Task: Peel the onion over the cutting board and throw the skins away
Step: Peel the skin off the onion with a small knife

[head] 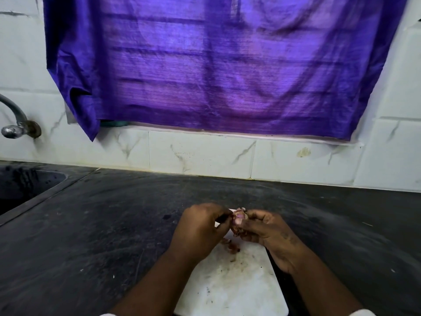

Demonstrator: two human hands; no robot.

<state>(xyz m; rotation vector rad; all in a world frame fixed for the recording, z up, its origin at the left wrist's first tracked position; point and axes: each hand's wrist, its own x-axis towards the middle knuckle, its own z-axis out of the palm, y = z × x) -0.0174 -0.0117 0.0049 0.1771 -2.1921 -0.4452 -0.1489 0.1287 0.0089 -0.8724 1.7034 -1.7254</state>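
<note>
Above the cutting board's [232, 283] far end, the right hand [267, 232] grips the onion [238, 221] from its right, while the left hand's [200, 226] curled fingers pinch, apparently skin, at its left side

onion [238, 221] above cutting board [237, 286], sink [25, 185] far left, curtain [216, 65] behind
</note>
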